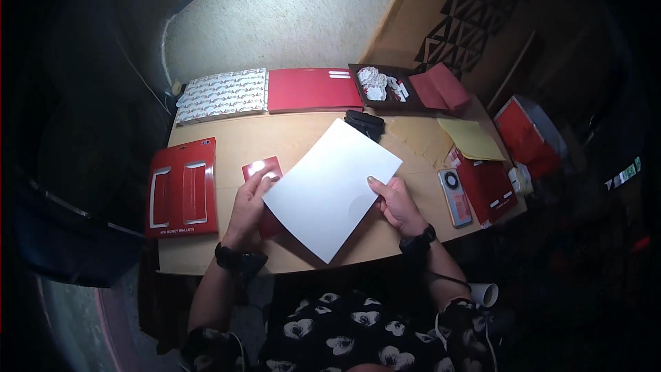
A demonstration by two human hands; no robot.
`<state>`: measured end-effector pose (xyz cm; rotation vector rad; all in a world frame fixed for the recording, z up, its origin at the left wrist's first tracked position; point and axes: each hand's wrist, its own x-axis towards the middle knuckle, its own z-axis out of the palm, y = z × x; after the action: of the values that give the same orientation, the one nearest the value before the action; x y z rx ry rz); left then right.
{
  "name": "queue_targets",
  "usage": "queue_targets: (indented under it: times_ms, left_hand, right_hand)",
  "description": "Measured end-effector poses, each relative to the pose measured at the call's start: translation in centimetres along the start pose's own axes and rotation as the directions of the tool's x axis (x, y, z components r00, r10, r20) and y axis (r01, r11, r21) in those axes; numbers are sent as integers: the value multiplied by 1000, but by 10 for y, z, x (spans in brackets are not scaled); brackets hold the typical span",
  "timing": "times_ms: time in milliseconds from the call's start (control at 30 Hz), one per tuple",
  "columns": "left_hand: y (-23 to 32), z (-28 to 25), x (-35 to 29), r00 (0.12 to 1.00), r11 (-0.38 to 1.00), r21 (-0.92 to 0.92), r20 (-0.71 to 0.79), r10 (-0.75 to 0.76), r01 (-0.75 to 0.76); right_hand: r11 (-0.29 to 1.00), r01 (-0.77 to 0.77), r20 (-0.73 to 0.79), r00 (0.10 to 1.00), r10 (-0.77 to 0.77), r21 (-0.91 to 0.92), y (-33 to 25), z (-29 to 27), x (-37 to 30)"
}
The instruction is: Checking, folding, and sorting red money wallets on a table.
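A large blank white sheet is tilted corner-wise above the middle of the table. My right hand grips its right edge, thumb on top and the other fingers underneath. At the sheet's left corner is my left hand, its fingers bent round the edge and partly hidden. Just beyond the left fingers lies a small shiny red card or packet. Another dark red piece shows from beneath the sheet. A black pouch-like object sits behind the sheet's far corner.
Left on the wooden table is a red cardboard package with two cut-out windows. Along the back stand a patterned white box, a red folder and a dark tray with crumpled paper. A phone and yellow paper lie right.
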<state>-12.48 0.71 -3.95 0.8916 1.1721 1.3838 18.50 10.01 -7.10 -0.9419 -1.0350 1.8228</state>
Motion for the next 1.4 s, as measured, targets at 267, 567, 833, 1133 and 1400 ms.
queue_targets:
  times_ms: [267, 567, 833, 1133, 1400]
  left_hand:
    - [12, -2, -10, 891, 732, 548, 417, 179, -404]
    - [24, -2, -10, 788, 516, 628, 592, 170, -583]
    - [13, 2, -8, 757, 453, 617, 598, 262, -644]
    - [-6, -1, -18, 757, 348, 678, 623, 195, -648]
    - [-8, 9, -18, 760, 345, 684, 625, 178, -643]
  right_hand:
    - [997, -62, 11, 998, 62, -41, -10, -3, 22]
    - [983, -116, 31, 993, 113, 141, -3, -21, 29]
    - [987, -89, 65, 995, 81, 136, -3, -14, 26]
    - [257, 342, 206, 875, -438, -904, -34, 1, -28]
    - [62, 630, 614, 771, -169, -774, -22, 10, -76]
